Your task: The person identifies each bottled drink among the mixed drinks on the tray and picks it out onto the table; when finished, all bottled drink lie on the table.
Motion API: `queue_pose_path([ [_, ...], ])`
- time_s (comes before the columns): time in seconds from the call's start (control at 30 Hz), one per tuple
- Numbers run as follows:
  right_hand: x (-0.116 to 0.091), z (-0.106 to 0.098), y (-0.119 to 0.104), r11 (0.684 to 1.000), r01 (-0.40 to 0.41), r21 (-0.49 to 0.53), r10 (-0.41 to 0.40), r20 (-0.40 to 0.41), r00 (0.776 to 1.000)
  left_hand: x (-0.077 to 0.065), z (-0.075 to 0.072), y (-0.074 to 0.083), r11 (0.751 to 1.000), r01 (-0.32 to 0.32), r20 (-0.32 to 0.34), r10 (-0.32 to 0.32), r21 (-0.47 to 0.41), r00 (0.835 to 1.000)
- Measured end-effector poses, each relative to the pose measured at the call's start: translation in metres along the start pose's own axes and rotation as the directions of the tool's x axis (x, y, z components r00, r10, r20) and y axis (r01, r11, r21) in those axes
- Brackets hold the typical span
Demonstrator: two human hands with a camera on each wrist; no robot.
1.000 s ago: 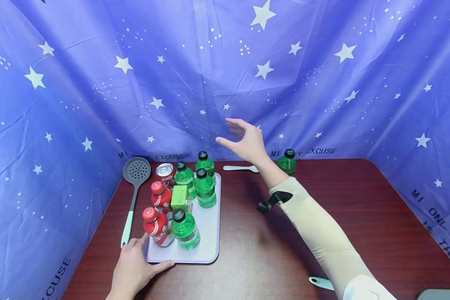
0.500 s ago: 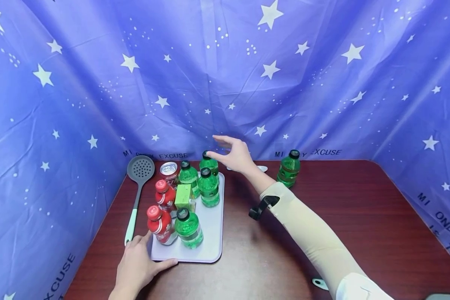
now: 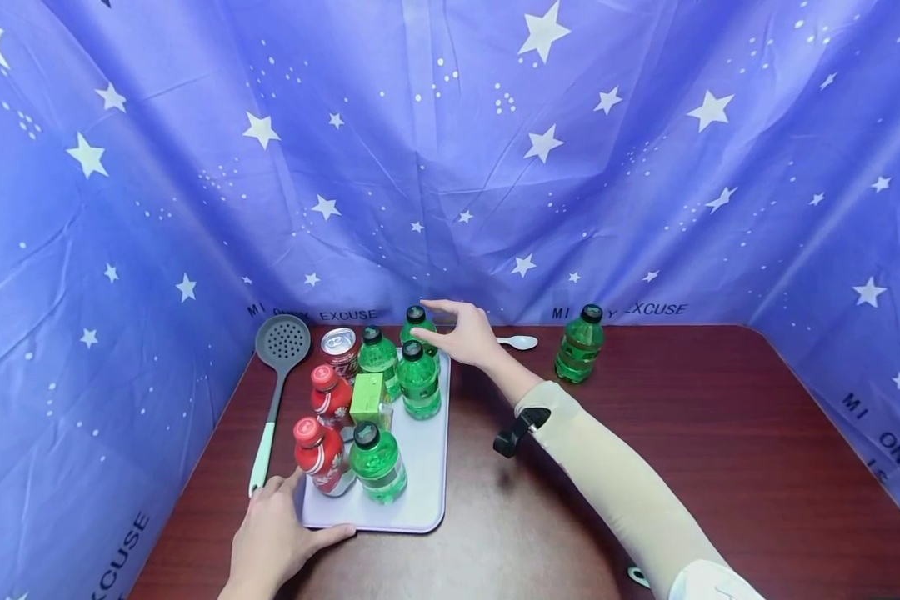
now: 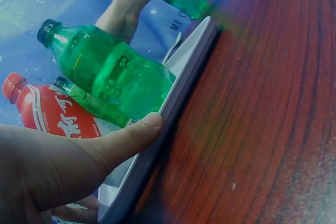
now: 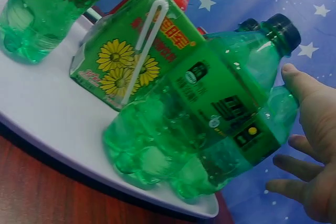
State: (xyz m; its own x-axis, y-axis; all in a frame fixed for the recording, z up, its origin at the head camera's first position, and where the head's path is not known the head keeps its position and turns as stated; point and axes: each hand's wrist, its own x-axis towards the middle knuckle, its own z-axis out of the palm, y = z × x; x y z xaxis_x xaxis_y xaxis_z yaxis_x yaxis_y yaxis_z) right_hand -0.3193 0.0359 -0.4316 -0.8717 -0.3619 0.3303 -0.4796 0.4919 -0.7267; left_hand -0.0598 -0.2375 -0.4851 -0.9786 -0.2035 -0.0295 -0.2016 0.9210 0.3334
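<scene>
A pale lavender tray [image 3: 420, 512] carries green drink bottles, red bottles [image 3: 321, 457] and a green juice carton [image 3: 367, 400]. My left hand [image 3: 270, 533] grips its near left corner, thumb along the front rim [image 4: 126, 140] and fingers at the left side. Close by stands the front green bottle [image 3: 378, 468]. My right hand [image 3: 461, 335] is at the tray's far right corner, thumb and fingers spread beside the rearmost green bottle [image 3: 412, 325]. In the right wrist view its thumb [image 5: 299, 80] lies right at a bottle's shoulder, the other fingers apart from it.
Left of the tray lies a grey skimmer [image 3: 283, 342] with a mint handle. A soda can [image 3: 340, 346] is at the back left. Behind my right wrist lies a white spoon [image 3: 521, 342]; another green bottle [image 3: 579, 348] stands farther right. A mint handle end [image 3: 636, 575] shows near my sleeve.
My right hand has come left and down to the rearmost green bottle on the tray, uncovering the lone bottle at right. My left hand has kept its place on the tray corner.
</scene>
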Motion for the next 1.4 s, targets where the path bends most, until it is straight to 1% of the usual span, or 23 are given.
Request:
queue_pose_path([
  [0.07,-0.002,0.002,0.001,1.000,0.003,-0.001,-0.003,0.002,1.000,0.000,0.000,0.000,1.000,0.002,0.000,-0.002,0.000,1.000],
  [0.3,-0.007,0.007,0.003,0.998,-0.016,0.054,0.015,0.005,1.000,0.000,0.001,0.001,1.000,0.002,-0.008,-0.002,-0.007,1.000],
  [0.43,-0.008,0.009,0.003,0.998,-0.029,0.052,0.030,-0.007,1.000,-0.001,0.001,0.001,1.000,-0.004,-0.018,0.004,-0.014,1.000],
  [0.57,-0.008,0.009,0.000,0.998,-0.044,0.053,0.044,-0.011,0.999,-0.001,0.001,0.003,1.000,-0.001,-0.013,0.001,-0.014,1.000],
  [0.67,-0.008,0.009,-0.003,0.997,-0.065,0.049,0.065,-0.012,0.998,-0.001,0.001,0.004,1.000,0.002,-0.004,-0.002,-0.010,1.000],
  [0.83,-0.008,0.010,-0.008,0.991,-0.125,0.041,0.127,-0.030,0.991,0.000,0.002,0.005,1.000,0.005,0.006,-0.005,-0.014,1.000],
  [1.0,-0.008,0.009,-0.010,0.989,-0.148,0.030,0.150,-0.054,0.987,0.002,0.002,0.005,1.000,0.005,0.009,-0.005,-0.012,1.000],
  [1.1,-0.008,0.004,-0.014,0.986,-0.164,0.032,0.166,-0.079,0.983,0.001,0.002,0.005,1.000,0.005,0.010,-0.005,-0.010,1.000],
  [1.2,-0.005,-0.005,-0.020,0.985,-0.168,0.026,0.170,-0.126,0.977,0.001,0.000,0.005,1.000,0.008,0.014,-0.008,-0.004,1.000],
  [1.33,0.000,-0.024,-0.029,0.989,-0.147,0.022,0.148,-0.184,0.972,0.002,-0.003,0.004,1.000,0.010,0.020,-0.010,0.007,1.000],
  [1.4,0.000,-0.037,-0.033,0.991,-0.136,0.016,0.136,-0.197,0.971,0.002,-0.004,0.004,1.000,0.010,0.025,-0.010,0.013,1.000],
])
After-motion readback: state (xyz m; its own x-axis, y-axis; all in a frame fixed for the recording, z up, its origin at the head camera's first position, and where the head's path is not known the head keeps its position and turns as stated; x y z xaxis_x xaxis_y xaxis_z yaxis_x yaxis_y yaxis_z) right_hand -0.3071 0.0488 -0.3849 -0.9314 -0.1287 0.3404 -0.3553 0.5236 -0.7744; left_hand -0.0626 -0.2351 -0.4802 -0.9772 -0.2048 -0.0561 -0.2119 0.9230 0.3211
